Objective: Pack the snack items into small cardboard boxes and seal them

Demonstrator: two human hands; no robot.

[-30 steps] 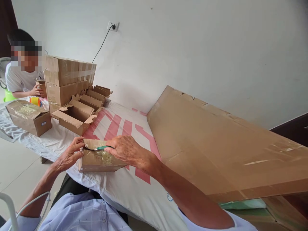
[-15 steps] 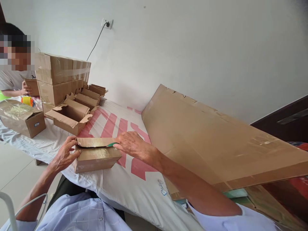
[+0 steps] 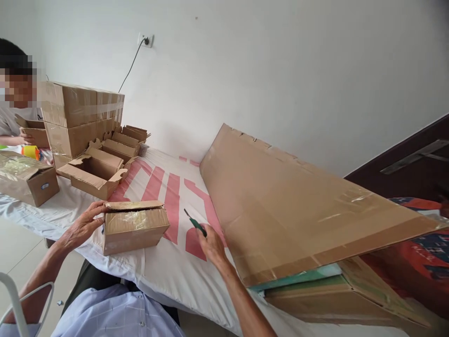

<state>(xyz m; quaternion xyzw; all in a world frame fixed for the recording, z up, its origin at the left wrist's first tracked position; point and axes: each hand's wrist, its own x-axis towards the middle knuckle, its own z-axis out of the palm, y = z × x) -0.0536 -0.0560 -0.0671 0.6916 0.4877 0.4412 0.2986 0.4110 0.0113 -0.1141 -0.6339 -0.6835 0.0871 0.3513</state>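
Observation:
A small cardboard box [image 3: 136,231] with clear tape on its top stands on the cloth-covered surface in front of me. Its top flap is parted along a dark slit at the back. My left hand [image 3: 82,224] grips the box's left end, fingers over the top edge; the thumb is partly hidden. To the right of the box, apart from it, my right hand [image 3: 212,243] is closed around a green-handled knife [image 3: 196,224]. The knife's narrow metal blade points up and left, over the red-and-white cloth [image 3: 171,187].
Open cardboard boxes [image 3: 94,175] line up behind at the left, beside stacked taped cartons [image 3: 80,107]. Another taped box [image 3: 31,178] sits far left. A person [image 3: 17,112] there holds an open box. A large cardboard sheet [image 3: 287,201] leans on the right.
My right hand has drawn the knife away from the box slit, to the right and down. My left hand stays at the box's left end. The view has shifted slightly right.

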